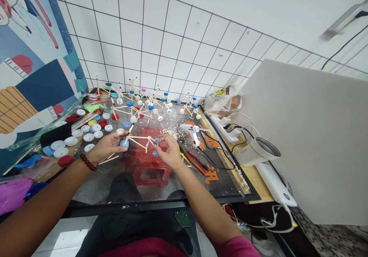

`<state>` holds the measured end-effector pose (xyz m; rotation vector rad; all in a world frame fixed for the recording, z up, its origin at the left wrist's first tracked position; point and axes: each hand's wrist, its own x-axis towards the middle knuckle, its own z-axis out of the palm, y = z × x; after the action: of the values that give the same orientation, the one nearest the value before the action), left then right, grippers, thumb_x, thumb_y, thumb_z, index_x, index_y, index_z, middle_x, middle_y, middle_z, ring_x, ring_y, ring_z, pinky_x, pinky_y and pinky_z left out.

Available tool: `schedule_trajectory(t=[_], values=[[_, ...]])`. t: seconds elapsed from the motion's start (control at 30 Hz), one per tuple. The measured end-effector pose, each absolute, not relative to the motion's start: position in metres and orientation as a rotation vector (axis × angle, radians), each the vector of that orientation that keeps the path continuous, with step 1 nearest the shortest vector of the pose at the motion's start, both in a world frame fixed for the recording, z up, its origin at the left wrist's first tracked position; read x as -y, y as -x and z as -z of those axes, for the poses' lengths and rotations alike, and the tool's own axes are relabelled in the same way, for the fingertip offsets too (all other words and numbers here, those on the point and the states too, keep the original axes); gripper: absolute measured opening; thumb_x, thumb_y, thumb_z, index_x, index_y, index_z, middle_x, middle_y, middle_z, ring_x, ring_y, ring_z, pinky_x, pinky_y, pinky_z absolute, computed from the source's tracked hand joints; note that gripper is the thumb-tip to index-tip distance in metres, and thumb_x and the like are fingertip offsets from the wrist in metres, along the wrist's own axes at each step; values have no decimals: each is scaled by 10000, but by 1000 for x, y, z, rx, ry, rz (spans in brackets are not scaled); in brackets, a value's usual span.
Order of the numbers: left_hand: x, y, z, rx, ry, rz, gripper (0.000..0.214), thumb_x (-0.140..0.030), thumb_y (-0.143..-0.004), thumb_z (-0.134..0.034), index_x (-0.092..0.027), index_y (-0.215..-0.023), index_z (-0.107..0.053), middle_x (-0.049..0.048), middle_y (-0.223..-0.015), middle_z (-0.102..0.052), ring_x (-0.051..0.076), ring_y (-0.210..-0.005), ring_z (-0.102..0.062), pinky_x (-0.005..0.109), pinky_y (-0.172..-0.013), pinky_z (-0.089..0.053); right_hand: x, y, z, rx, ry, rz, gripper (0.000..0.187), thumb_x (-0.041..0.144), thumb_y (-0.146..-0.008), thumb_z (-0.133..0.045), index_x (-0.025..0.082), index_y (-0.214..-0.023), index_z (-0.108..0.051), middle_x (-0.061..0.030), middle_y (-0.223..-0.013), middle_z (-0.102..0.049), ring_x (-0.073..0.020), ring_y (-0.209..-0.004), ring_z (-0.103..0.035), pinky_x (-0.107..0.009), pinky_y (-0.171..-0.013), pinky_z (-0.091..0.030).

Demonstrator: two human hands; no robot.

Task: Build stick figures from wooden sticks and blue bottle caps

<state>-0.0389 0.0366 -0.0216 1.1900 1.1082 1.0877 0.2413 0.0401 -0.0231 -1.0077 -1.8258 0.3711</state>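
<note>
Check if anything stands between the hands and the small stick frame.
Nothing visible does. The left hand and the right hand both hold the stick frame directly with their fingers.

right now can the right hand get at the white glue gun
Probably yes. The glue gun stands just beyond the right hand, to its right, with nothing between them. But its fingers are pinching the stick frame, so it would have to let go first.

Blue cap [124, 143] half hidden under left hand [106, 146], stick frame [140, 138] end hidden by right hand [169, 152], grey bar [343, 20] blurred, cut by edge
</note>
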Motion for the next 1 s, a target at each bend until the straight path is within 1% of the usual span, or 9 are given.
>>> schedule_trajectory(t=[0.2, 0.4, 0.57, 0.7, 0.83, 1.0], values=[[-36, 37, 19, -1098, -1175, -1090, 762, -336, -487, -957, -224, -1185, -673, 107, -1321, -674, 327, -1326, -546, 511, -1132, -414, -39, -240, 23, 1817, 995, -382, 97, 286, -807, -691, 247, -844, -610, -54, -970, -724, -238, -994, -658, -409, -949, -461], [-35, 38, 19, -1112, -1210, -1092, 795, -387, -484, -957, -225, -1208, -670, 111, -1329, -673, 342, -1329, -544, 521, -1130, -418, -41, -242, 17, 1706, 1008, -462, 77, 303, -812, -654, 243, -816, -606, -49, -926, -724, -228, -939, -666, -380, -897, -492], [-35, 39, 18, -1118, -1217, -1080, 838, -391, -479, -960, -230, -1241, -652, 120, -1375, -649, 352, -1367, -509, 534, -1159, -379, -43, -243, 17, 1666, 1017, -500, 75, 308, -811, -641, 246, -817, -600, -40, -911, -719, -226, -938, -665, -376, -892, -504], [-33, 37, 14, -1078, -1227, -1081, 824, -351, -504, -957, -231, -1258, -647, 123, -1399, -633, 349, -1395, -480, 527, -1181, -346, -44, -243, 20, 1657, 1014, -511, 59, 297, -827, -620, 240, -828, -606, -38, -906, -709, -222, -933, -659, -373, -894, -502], [-33, 37, 15, -1057, -1215, -1083, 780, -344, -532, -948, -232, -1247, -656, 111, -1397, -634, 331, -1385, -494, 498, -1174, -364, -44, -244, 20, 1678, 1032, -528, 97, 319, -825, -630, 238, -877, -625, -44, -940, -707, -226, -950, -652, -378, -905, -499], [-35, 39, 20, -1093, -1207, -1081, 799, -367, -525, -949, -217, -1248, -645, 113, -1356, -659, 330, -1373, -506, 493, -1164, -379, -44, -245, 21, 1710, 1009, -506, 190, 309, -788, -679, 226, -956, -642, -58, -990, -710, -238, -972, -653, -389, -913, -502]])
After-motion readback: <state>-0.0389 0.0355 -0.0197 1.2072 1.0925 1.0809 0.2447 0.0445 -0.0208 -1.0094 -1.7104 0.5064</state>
